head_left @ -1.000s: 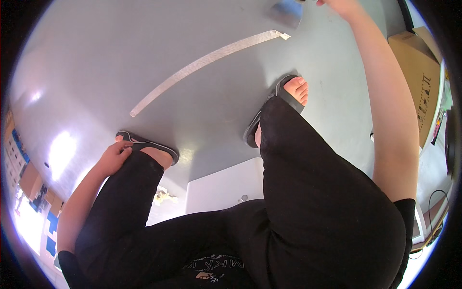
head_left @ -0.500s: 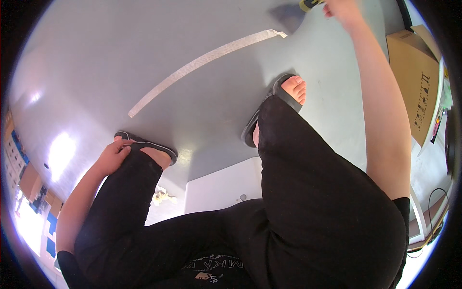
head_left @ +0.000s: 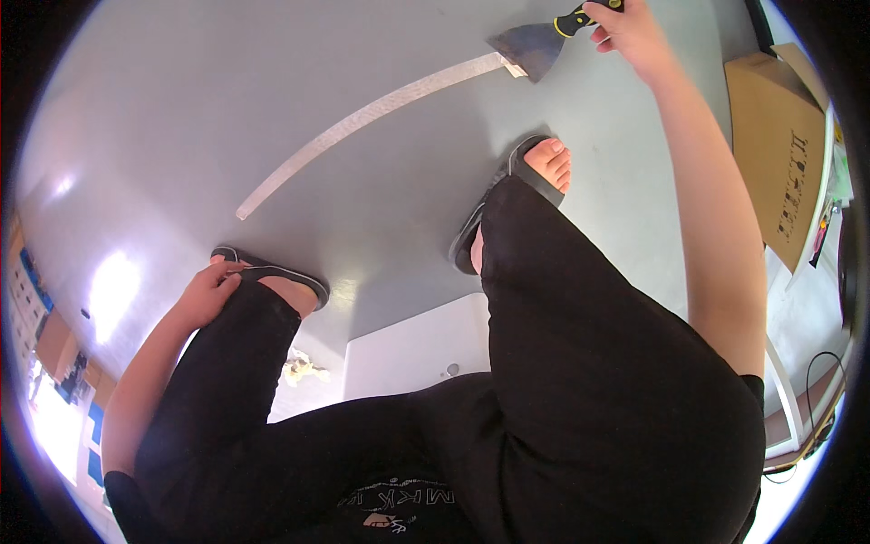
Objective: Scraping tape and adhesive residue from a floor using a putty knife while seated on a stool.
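My right hand (head_left: 628,29) reaches far forward and grips the black and yellow handle of a wide metal scraper (head_left: 530,43). The blade's edge rests at the right end of a long pale strip of tape (head_left: 372,116) stuck on the grey floor (head_left: 227,100). My left hand (head_left: 208,295) lies on my left knee, fingers curled on the black trouser leg, beside my left foot in a black sandal (head_left: 272,272). I am crouching, and my right sandalled foot (head_left: 526,181) stands just behind the scraper.
A brown cardboard box (head_left: 779,145) stands at the right. A white low box or panel (head_left: 412,354) sits under my legs, with a crumpled pale scrap (head_left: 299,367) beside it. Cables and a white frame (head_left: 797,408) lie at the lower right.
My right hand has drawn back toward me, bringing the scraper into full view with its blade at the end of the tape strip. My left hand and my feet have stayed put.
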Available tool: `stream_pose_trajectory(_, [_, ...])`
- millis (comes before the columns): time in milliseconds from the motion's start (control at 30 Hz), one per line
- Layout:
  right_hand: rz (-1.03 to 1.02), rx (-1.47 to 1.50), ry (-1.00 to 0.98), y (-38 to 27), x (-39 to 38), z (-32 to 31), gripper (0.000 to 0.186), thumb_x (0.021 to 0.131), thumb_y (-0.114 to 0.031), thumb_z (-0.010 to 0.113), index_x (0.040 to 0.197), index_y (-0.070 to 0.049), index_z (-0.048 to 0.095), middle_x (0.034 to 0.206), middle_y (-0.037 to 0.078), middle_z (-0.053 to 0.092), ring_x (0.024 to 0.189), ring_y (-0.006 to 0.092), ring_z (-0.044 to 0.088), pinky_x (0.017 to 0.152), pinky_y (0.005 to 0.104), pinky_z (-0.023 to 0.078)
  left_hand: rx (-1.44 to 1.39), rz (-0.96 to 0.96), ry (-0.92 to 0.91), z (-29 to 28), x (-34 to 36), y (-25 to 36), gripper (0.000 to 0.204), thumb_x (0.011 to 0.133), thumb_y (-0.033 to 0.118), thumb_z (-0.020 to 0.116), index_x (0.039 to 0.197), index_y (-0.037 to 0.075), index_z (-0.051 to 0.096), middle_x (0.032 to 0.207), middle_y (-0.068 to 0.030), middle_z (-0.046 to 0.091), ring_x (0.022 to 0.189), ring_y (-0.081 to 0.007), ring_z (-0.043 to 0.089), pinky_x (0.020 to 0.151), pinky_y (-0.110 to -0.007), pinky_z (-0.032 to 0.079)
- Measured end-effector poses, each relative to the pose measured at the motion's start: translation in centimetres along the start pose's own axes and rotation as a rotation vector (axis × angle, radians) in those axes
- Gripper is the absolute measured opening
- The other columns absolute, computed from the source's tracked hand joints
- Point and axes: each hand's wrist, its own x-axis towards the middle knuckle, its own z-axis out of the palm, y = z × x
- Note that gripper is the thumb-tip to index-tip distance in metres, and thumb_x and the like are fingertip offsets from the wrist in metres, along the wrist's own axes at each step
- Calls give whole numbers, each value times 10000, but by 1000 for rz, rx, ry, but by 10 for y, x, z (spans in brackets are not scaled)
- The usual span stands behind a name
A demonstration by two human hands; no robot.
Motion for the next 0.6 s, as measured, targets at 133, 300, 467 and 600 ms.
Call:
stream_pose_trajectory(133, [60,43,166,-4,7,-29,312,917,-94,624,1185,-25,480,945,103,585,719,160,606,635,326,547,20,-4,-8,-4,6,2,331,979,182,543,1271,54,629,1147,-127,673,1059,-230,632,963,-347,468])
stream_pose_trajectory(300, [149,140,-12,-2,-8,17,328,909,-99,640,1200,-23,509,953,94,592,730,152,601,651,306,536,-5,-15,-6,-2,2,-2,334,980,182,544,1275,48,623,1142,-126,661,1060,-228,633,958,-347,469])
stream_pose_trajectory(467, [84,22,110,1,0,-25,274,944,-106,614,1166,-38,469,917,97,583,711,142,602,623,305,549,-43,-15,-16,-1,6,5,327,980,181,542,1263,39,625,1103,-116,647,1052,-228,631,951,-344,471])
stream_pose_trajectory(600, [99,143,179,9,-6,3,243,943,-96,609,1139,-33,479,859,79,586,698,136,602,614,292,536,22,15,-10,-5,4,8,314,980,174,541,1246,34,630,1074,-98,612,1034,-226,626,944,-341,472])
